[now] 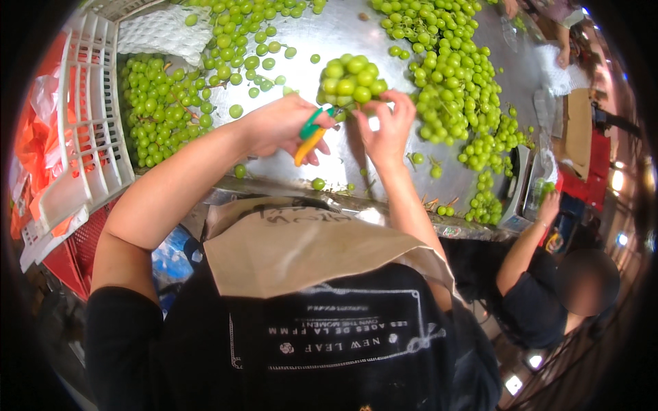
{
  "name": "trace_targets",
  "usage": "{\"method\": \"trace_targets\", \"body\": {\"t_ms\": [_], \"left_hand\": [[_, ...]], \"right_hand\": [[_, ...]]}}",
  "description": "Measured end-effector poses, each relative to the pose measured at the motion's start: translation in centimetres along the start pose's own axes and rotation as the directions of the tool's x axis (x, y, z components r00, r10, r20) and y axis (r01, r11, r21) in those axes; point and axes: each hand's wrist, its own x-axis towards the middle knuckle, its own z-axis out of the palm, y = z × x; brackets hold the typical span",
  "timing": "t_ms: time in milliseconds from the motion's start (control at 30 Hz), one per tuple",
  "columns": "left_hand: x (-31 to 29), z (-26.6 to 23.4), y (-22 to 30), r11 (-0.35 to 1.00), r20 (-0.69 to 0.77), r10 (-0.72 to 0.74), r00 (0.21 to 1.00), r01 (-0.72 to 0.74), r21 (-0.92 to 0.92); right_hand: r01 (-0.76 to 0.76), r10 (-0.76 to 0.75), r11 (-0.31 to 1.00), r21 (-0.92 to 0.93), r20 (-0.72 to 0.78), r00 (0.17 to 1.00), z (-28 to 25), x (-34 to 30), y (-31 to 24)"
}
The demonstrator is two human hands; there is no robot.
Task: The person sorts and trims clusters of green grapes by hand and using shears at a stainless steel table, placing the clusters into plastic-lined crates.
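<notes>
A bunch of green grapes (352, 79) is held up over the metal table (295, 171) by my right hand (388, 130), its fingers and thumb closed at the bunch's lower right side. Just left of it, my left hand (281, 127) is closed on small scissors with green and orange-yellow handles (312, 135). The scissors' blades are hard to make out near the underside of the bunch. Loose grapes (264, 65) lie scattered beyond my left hand. To the right of my right hand is a long heap of grape bunches (456, 82).
A white plastic crate (96, 116) stands at the left, beside another grape pile (161, 113) and a white foam net (164, 33). A boxy grey-white device (519, 188) sits at the table's right end. A co-worker (541, 288) reaches in there; another person's hand (563, 56) shows farther back.
</notes>
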Motion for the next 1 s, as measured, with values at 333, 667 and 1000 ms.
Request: {"method": "trace_targets", "body": {"t_ms": [333,667,1000], "left_hand": [[0.0,0.1,0.2,1.0,0.025,0.014,1.0,-0.014,0.002],[-0.3,0.3,0.3,0.998,0.003,0.046,0.999,-0.046,-0.044],[0.5,1.2,0.6,0.992,-0.031,-0.025,0.999,0.021,-0.124]], "right_hand": [[-0.034,0.037,0.992,0.118,-0.022,0.999,-0.2,1.1,0.1],[-0.226,0.21,0.914,0.338,0.085,0.974,0.8,2.5,1.3],[-0.295,0.258,0.817,0.495,0.144,0.955,1.4,2.2,2.5]]}}
